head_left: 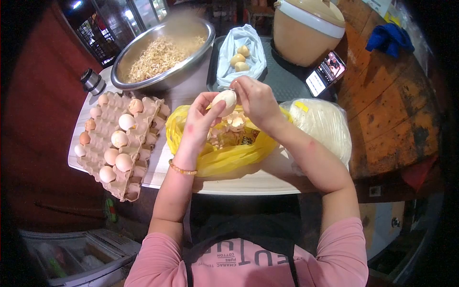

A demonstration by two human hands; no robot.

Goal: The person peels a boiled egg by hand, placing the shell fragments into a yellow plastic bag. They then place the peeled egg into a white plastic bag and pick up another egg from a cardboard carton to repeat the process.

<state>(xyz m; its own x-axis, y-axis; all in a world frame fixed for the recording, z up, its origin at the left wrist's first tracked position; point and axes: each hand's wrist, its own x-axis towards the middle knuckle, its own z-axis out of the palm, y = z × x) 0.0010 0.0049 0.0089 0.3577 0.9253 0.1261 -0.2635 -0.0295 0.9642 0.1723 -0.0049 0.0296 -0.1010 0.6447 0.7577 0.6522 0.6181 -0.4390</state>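
Observation:
A pale egg (224, 99) is held above a yellow plastic bag (217, 161). My left hand (203, 115) grips it between thumb and fingers. At the egg's upper right side, the fingers of my right hand (258, 98) are pinched together; what lies between the fingertips is too small to tell. Broken eggshells (235, 122) lie inside the open bag under both hands. To the left, a cardboard egg tray (103, 143) carries several whole eggs, some with cracked shells. Peeled brownish eggs (237, 59) rest in a light blue plastic bag (258, 43) beyond my hands.
A metal bowl (207, 40) of bean sprouts stands at the back left, near a dark-lidded container (93, 82). A dark tray (283, 76) supports the blue bag, a tan cooler (299, 38) and a propped phone (326, 74). A wrapped white bundle (322, 129) sits right. A blue cloth (389, 40) lies far right.

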